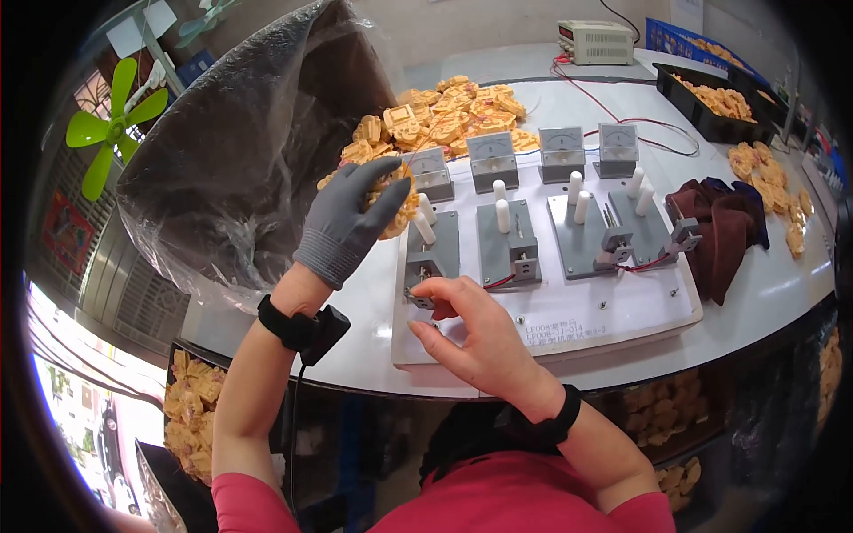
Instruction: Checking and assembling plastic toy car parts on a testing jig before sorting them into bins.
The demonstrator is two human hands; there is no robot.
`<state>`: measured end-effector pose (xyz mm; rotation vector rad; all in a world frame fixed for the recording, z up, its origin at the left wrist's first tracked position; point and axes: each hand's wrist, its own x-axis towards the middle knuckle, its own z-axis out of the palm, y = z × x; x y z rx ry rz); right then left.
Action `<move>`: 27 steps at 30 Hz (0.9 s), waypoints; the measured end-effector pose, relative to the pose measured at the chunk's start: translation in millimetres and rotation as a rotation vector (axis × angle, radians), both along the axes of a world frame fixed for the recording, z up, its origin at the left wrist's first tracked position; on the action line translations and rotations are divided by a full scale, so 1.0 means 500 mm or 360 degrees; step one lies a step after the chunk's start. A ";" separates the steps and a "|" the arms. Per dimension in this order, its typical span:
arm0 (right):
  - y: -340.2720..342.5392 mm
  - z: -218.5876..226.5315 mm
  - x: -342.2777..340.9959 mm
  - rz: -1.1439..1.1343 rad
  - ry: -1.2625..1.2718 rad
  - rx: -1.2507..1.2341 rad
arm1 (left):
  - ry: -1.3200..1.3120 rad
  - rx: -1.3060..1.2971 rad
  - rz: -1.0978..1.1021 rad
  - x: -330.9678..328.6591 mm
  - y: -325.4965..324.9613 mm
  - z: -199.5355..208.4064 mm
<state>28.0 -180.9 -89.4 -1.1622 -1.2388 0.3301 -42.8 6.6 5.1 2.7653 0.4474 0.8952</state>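
My left hand [348, 213], in a grey knit glove, is closed around a yellow plastic part [394, 211] in front of the heaped yellow parts [444, 115]. The fingers cover much of it. My bare right hand [475, 336] is at the front of the leftmost grey test fixture [451, 233]. Its index fingertip reaches the small block there, while the thumb stays apart below. White pegs [423, 227] stand on this fixture, behind which is a small analog meter [430, 172]. More such fixtures and meters line the white board [551, 311] to the right.
A large dark bag with clear plastic [240, 151] stands left of the heap. Toward the back right are a power supply [597, 43] with red leads and a black tray [711, 102] of yellow parts. A maroon cloth [721, 235] lies beside the board. A green fan [114, 129] is at far left.
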 end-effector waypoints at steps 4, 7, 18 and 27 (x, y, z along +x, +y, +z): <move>0.000 -0.003 0.002 -0.0011 -0.0025 -0.0016 | -0.0168 -0.0201 -0.0041 0.017 0.001 0.013; -0.005 -0.005 0.000 -0.0032 -0.0018 0.0009 | 0.0073 -0.0198 -0.0034 0.024 -0.008 0.009; 0.004 0.004 -0.004 -0.0009 -0.0080 -0.0082 | 0.0579 -0.0407 -0.0188 0.007 -0.007 -0.015; -0.009 -0.005 -0.002 -0.0341 -0.0287 -0.0116 | 0.0779 -0.0554 0.0628 -0.090 0.337 -0.088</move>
